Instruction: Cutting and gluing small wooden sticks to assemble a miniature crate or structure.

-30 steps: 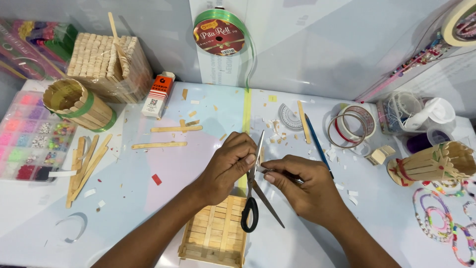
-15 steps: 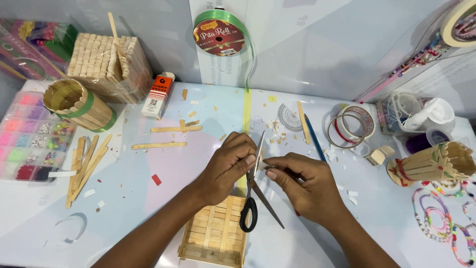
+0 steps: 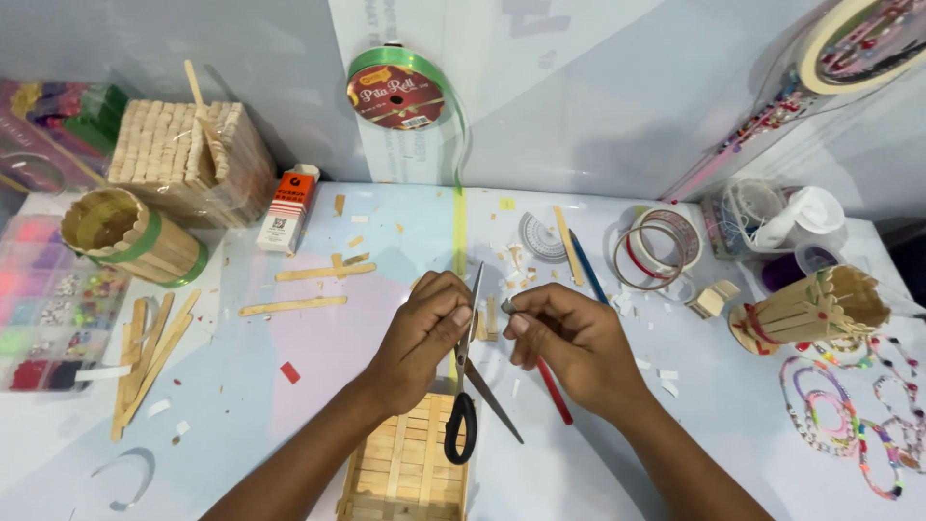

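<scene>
My left hand (image 3: 420,338) grips black-handled scissors (image 3: 467,391) by one blade, points up, the handle loop hanging below over a flat raft of wooden craft sticks (image 3: 403,471). My right hand (image 3: 569,342) sits just right of the blades, pinching a small stick piece (image 3: 492,320) at its fingertips. A red pencil (image 3: 553,390) lies under the right hand. The two hands almost touch at the scissor blade.
Loose craft sticks (image 3: 145,352) lie at left near a stick cup (image 3: 130,236), a stick box (image 3: 183,154), a bead organiser (image 3: 43,304) and a glue box (image 3: 287,207). A green ribbon roll (image 3: 400,92) hangs behind. Tape rolls (image 3: 661,251), a stick holder (image 3: 805,309) and bead bracelets (image 3: 849,415) are right.
Both hands have stayed in nearly the same spot; the right fingers shifted slightly closer to the scissor blade. Nothing else on the table moved.
</scene>
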